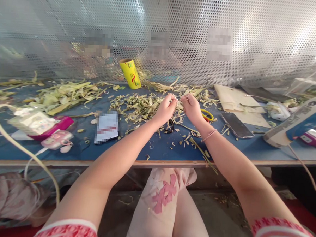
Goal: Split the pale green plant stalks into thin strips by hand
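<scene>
My left hand point(168, 107) and my right hand point(191, 107) are raised over the middle of the blue table, close together with a small gap between them. The fingers of both are pinched, and whatever they hold is too small to make out. Below and behind them lies a loose heap of pale green, curled plant scraps point(140, 105). A yellow loop handle point(209, 115), perhaps of scissors, shows just beside my right wrist. Under my hands sits a small black object point(170, 126) whose kind I cannot tell.
A perforated metal panel point(188, 38) closes off the back. A yellow cardboard tube point(131, 74) leans there. More leaf strips point(66, 94) lie left, near a phone with a blurred screen point(107, 127). On the right are a dark phone point(237, 125), brown paper point(238, 99) and a tilted white-blue carton point(300, 122).
</scene>
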